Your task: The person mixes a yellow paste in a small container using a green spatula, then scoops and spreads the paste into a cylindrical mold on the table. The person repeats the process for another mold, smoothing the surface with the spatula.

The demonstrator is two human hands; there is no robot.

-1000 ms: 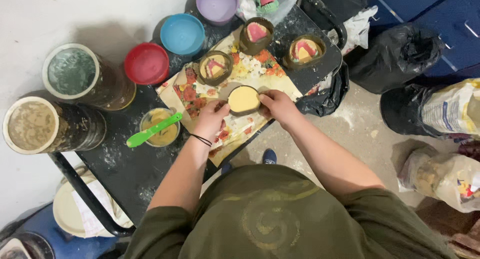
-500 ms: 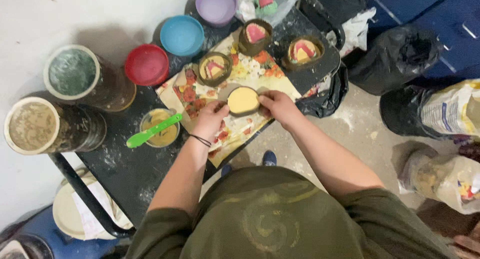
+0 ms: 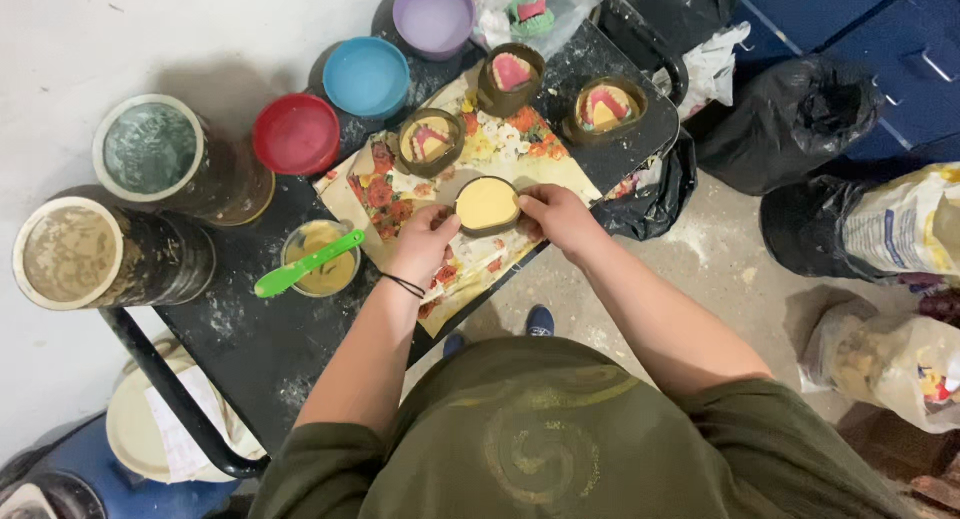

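Both hands close on one thing: a small round dark-rimmed mould filled level with pale yellow paste [image 3: 486, 204], sitting on a flower-printed paper sheet [image 3: 380, 191] near the middle of the black worktop [image 3: 250, 349]. The left hand [image 3: 425, 244] has its grip clamped on the mould's rim at about 8 o'clock, a thin dark band at the wrist; the right hand [image 3: 556, 215] has its grip clamped at about 3 o'clock. The fingertips curl under the rim, so how far they wrap is hard to make out.

From the mould, three more dark round moulds with pink and yellow fillings [image 3: 431, 140] stand at 11, 12 and 1 o'clock — what the fillings are shaped like I cannot tell. At 9 o'clock a small cup of yellow paste [image 3: 320, 261] carries a bright green spatula [image 3: 305, 266] across its rim. Further out at 10 and 11 o'clock lie a red round lid [image 3: 296, 133], a blue round lid [image 3: 366, 76] and a lilac bowl [image 3: 433, 16], the last cut by the top edge. Two tall powder-crusted cylinders [image 3: 150, 151] stand at 9 to 10 o'clock.

On the floor to the right, black plastic bags [image 3: 790, 119] and pale sacks [image 3: 900, 234] run off the frame. The person's olive shirt [image 3: 560, 439] hides the worktop's near edge.
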